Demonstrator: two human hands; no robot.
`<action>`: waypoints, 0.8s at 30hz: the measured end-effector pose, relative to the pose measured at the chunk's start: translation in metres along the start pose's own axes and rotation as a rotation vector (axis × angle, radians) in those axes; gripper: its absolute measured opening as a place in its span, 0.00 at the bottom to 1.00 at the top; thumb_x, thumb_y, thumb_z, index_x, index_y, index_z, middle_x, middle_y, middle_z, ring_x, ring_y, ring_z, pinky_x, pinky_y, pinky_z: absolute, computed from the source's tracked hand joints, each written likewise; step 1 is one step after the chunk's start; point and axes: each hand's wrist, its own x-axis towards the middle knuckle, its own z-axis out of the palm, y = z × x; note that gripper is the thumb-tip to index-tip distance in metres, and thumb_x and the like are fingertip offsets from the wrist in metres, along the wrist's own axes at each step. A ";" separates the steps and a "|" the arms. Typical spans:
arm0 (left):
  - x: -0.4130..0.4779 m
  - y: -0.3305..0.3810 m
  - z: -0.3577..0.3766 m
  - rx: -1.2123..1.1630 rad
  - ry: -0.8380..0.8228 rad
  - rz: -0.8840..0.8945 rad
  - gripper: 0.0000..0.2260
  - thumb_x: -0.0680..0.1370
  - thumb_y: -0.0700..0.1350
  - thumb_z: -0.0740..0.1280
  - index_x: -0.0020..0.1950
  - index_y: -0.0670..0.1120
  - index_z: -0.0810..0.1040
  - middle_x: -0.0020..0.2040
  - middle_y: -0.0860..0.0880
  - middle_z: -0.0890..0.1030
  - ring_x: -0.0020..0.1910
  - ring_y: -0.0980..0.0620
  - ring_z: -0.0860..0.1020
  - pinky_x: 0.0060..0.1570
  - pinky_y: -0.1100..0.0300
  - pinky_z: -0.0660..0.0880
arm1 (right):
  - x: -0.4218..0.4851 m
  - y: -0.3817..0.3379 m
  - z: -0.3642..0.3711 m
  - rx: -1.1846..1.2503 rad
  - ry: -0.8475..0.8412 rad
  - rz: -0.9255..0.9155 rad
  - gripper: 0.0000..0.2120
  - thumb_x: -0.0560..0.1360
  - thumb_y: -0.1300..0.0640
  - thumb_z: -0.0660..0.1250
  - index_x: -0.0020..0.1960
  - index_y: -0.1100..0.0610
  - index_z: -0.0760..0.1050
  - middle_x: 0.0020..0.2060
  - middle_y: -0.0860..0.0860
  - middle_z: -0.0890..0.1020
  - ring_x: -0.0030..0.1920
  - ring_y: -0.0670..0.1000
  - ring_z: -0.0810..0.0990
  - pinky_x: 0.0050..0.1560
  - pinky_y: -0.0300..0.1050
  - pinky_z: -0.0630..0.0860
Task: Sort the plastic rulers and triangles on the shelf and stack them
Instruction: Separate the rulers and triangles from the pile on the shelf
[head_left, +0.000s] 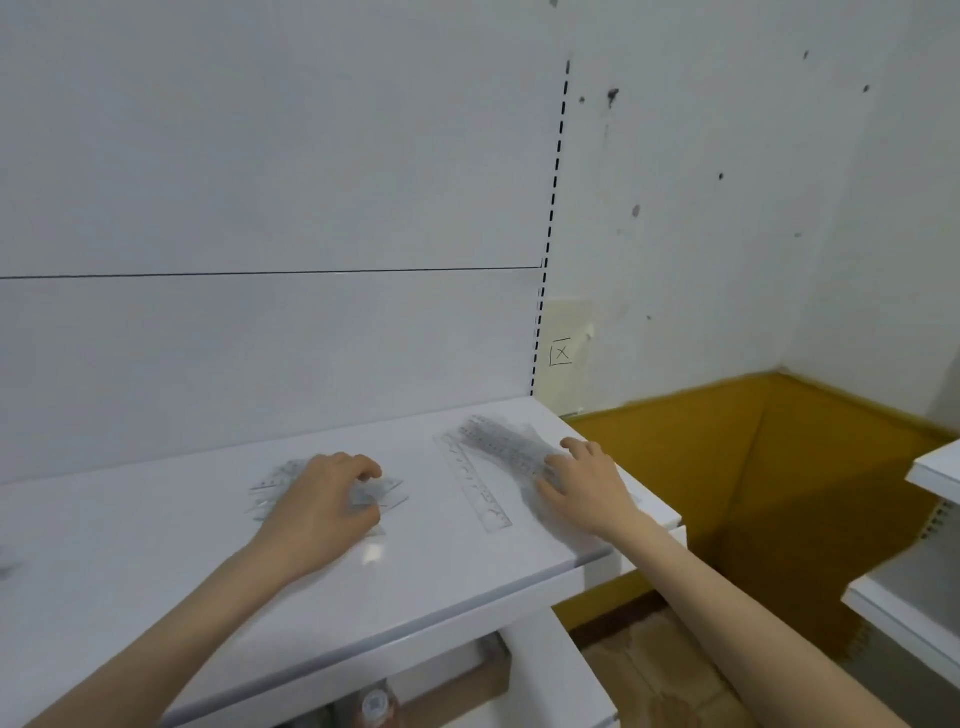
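My left hand (324, 499) is curled over a loose heap of clear triangles (280, 478). The fingers are on the far side and the thumb on the near side, pinching the pile together. The blur leaves me unsure how many pieces I actually have. My right hand (587, 483) lies spread and fairly flat on the bundle of rulers (498, 441), which runs away from my fingertips toward the back of the shelf (156, 571). A single ruler (480, 488) lies apart, just left of that hand, in the gap between my two hands.

I judge these pieces to be thin, light and stiff, and they should skate easily on this glossy surface and over each other. Lying flat, they offer little to grab from above. I would press down and slide each one, or tip a long edge up with a fingertip, then hold it by the two long edges. For the triangles, I would square the heap between thumb and fingers along the straight sides, keeping off the sharp corners.
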 end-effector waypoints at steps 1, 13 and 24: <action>0.000 -0.001 -0.001 0.006 -0.001 0.001 0.16 0.72 0.41 0.69 0.60 0.46 0.77 0.54 0.50 0.78 0.55 0.52 0.72 0.53 0.61 0.66 | -0.001 -0.001 0.001 -0.013 0.005 0.000 0.20 0.80 0.46 0.56 0.63 0.57 0.74 0.68 0.57 0.68 0.67 0.59 0.65 0.64 0.48 0.62; -0.024 -0.027 -0.045 0.025 0.070 -0.050 0.13 0.75 0.45 0.66 0.60 0.49 0.76 0.57 0.52 0.76 0.60 0.52 0.68 0.58 0.55 0.69 | 0.008 -0.100 -0.022 0.260 0.176 -0.360 0.26 0.74 0.47 0.58 0.68 0.59 0.70 0.66 0.55 0.72 0.66 0.57 0.68 0.66 0.50 0.65; -0.193 -0.195 -0.197 0.148 0.345 -0.426 0.09 0.75 0.45 0.67 0.56 0.50 0.78 0.56 0.53 0.76 0.60 0.53 0.69 0.56 0.56 0.71 | 0.007 -0.399 -0.002 0.439 0.097 -0.892 0.20 0.75 0.58 0.66 0.67 0.57 0.71 0.66 0.50 0.72 0.67 0.52 0.66 0.62 0.35 0.58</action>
